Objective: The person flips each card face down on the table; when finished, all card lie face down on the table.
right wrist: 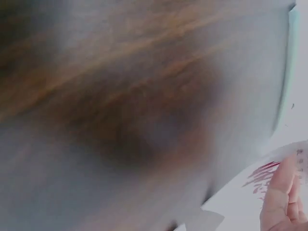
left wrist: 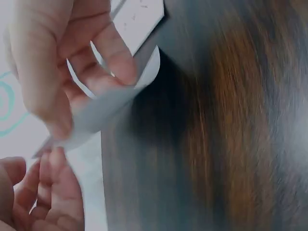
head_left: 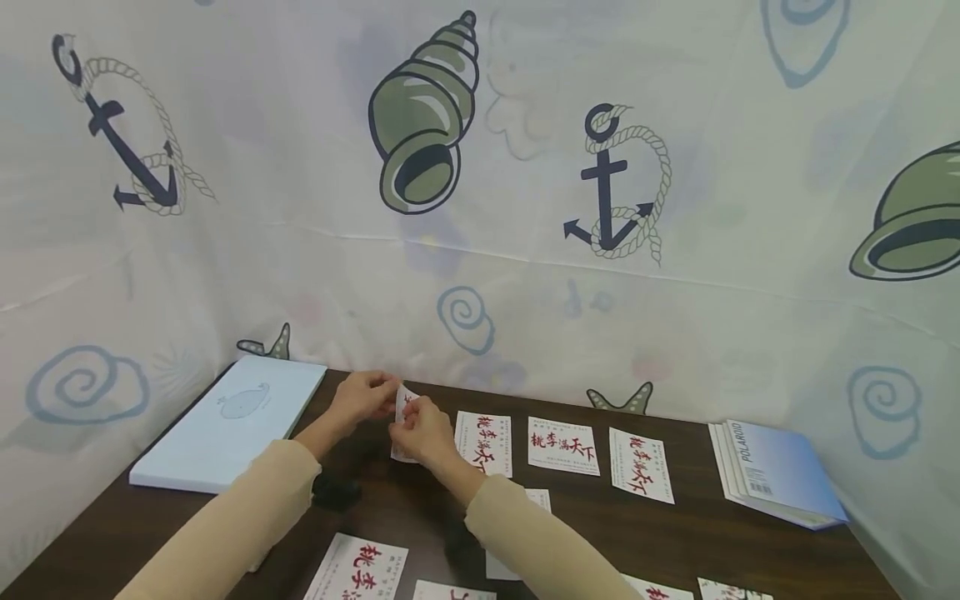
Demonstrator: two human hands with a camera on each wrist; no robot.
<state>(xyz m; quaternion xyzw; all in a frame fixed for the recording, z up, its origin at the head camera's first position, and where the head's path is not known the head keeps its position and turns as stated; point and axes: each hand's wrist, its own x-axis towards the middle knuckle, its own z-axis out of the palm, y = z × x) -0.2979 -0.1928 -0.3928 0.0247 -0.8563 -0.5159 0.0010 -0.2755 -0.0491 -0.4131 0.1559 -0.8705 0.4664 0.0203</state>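
Near the table's back edge both hands hold one small white paper card with red writing [head_left: 406,402]. My left hand [head_left: 365,396] pinches its upper left part between thumb and fingers. The right hand [head_left: 424,432] pinches its right side, overlapping part of the card in the head view. Seen from the left wrist, the card [left wrist: 103,113] is curved and lifted off the dark wood, with the left hand [left wrist: 72,57] over it and the right hand [left wrist: 48,190] at its lower corner. Red strokes show beside the right fingers [right wrist: 281,187] in the right wrist view.
Similar cards lie in a back row [head_left: 564,446] and nearer the front [head_left: 360,571], some hidden by the right sleeve. A thick white pad with a whale drawing [head_left: 217,425] lies at left. A stack of blue Polaroid booklets [head_left: 783,471] lies at right. A patterned curtain [head_left: 525,275] hangs behind.
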